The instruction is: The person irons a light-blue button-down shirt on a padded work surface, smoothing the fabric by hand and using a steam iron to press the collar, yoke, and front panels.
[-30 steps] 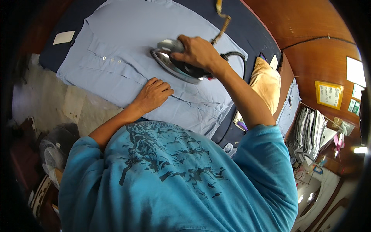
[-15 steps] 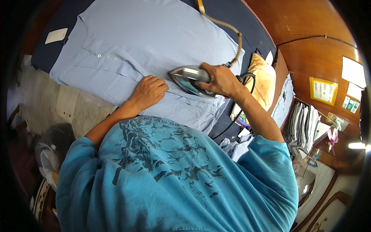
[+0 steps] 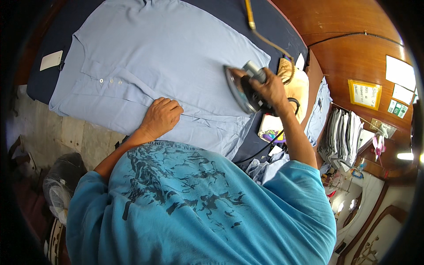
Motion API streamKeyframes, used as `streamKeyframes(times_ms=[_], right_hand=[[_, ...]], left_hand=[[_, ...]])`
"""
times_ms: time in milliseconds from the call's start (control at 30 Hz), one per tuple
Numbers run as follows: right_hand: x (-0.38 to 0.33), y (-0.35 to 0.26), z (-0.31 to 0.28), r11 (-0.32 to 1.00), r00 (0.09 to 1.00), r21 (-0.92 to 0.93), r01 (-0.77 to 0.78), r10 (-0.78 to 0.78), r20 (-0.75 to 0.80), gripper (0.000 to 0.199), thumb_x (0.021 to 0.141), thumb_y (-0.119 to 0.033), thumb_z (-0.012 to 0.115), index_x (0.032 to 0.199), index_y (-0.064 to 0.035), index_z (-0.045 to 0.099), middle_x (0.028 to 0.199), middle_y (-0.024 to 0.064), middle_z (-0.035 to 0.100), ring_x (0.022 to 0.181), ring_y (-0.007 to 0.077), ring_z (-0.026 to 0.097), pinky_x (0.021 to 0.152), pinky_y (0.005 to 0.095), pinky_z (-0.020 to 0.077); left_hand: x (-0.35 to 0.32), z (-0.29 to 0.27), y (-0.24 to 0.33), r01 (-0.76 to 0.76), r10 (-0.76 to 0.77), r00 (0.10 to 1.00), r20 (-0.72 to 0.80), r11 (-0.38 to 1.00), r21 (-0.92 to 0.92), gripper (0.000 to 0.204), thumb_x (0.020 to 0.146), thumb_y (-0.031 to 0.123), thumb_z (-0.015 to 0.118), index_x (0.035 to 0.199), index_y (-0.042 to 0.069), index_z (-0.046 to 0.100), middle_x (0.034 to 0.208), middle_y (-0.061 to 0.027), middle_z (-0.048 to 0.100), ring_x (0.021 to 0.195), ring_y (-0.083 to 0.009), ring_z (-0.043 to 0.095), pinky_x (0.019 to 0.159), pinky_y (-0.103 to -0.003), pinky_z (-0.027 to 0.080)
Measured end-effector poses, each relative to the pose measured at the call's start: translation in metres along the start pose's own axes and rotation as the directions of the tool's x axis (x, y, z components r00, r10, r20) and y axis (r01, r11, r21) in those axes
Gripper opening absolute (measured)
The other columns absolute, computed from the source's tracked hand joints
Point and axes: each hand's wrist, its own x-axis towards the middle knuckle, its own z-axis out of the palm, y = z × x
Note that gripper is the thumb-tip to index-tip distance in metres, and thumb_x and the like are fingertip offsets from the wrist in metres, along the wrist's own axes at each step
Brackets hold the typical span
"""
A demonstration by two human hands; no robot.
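A light blue shirt with a few white buttons lies spread over a dark blue padded table. My left hand rests on it below the button placket, fingers curled and closed on the fabric. Wrapped round the handle of a steam iron, my right hand holds it over the shirt's right part. The iron's tip points up and to the left; whether its plate touches the cloth I cannot tell. A black cord and a brown hose run from the iron.
A folded yellow cloth lies right of the iron, with crumpled blue fabric nearer me. A white tag lies at the left. Dark garments hang at the right. A plastic-covered bundle stands at lower left.
The iron has moved right with my right hand, and its tip has turned more upward. My left hand stays closed on about the same spot of the shirt. The view has shifted slightly.
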Motion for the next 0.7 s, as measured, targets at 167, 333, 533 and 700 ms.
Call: streamKeyframes(times_ms=[167,333,533,700], right_hand=[[0.076,0.064,-0.032,0.998,0.984,0.061,-0.029,0.039,-0.176,0.046,0.074,-0.033,0.068,0.102,0.0024,0.06,0.079,0.018,0.064,0.073,0.0236,0.064,0.068,0.0343,0.049],[0.109,0.085,-0.036,0.999,0.975,-0.017,0.038,-0.041,-0.217,0.042,0.075,-0.031,0.067,0.102,0.0014,0.061,0.079,0.0126,0.063,0.072,0.0176,0.06,0.069,0.0314,0.0478],[0.12,0.032,-0.029,0.979,0.985,0.126,0.161,-0.152,-0.082,0.052,0.072,-0.036,0.07,0.105,0.0034,0.06,0.088,0.0192,0.065,0.084,0.028,0.063,0.076,0.034,0.0473],[0.161,-0.026,-0.018,0.973,0.977,0.096,0.209,-0.202,-0.069,0.053,0.072,-0.037,0.071,0.107,0.0018,0.06,0.092,0.0202,0.066,0.086,0.0284,0.065,0.079,0.0356,0.0481]], left_hand=[[0.001,0.001,0.0,-0.002,0.002,1.0,0.014,1.0,-0.027,0.005,0.073,0.007,0.061,0.078,0.008,0.063,0.08,-0.0028,0.056,0.078,-0.0205,0.054,0.081,-0.035,0.042],[0.003,-0.002,-0.001,-0.032,0.032,0.999,0.008,0.999,-0.036,0.005,0.073,0.006,0.061,0.077,0.008,0.062,0.08,-0.0025,0.056,0.079,-0.0205,0.054,0.079,-0.035,0.042],[0.0,0.002,-0.004,-0.036,0.036,0.999,0.017,0.999,0.007,0.005,0.074,0.01,0.06,0.079,0.01,0.06,0.081,-0.0022,0.055,0.081,-0.0193,0.053,0.082,-0.035,0.041],[0.003,-0.001,-0.004,-0.041,0.041,0.999,0.03,0.999,-0.001,0.006,0.074,0.011,0.061,0.079,0.01,0.059,0.081,-0.0023,0.055,0.081,-0.0195,0.054,0.082,-0.034,0.041]])
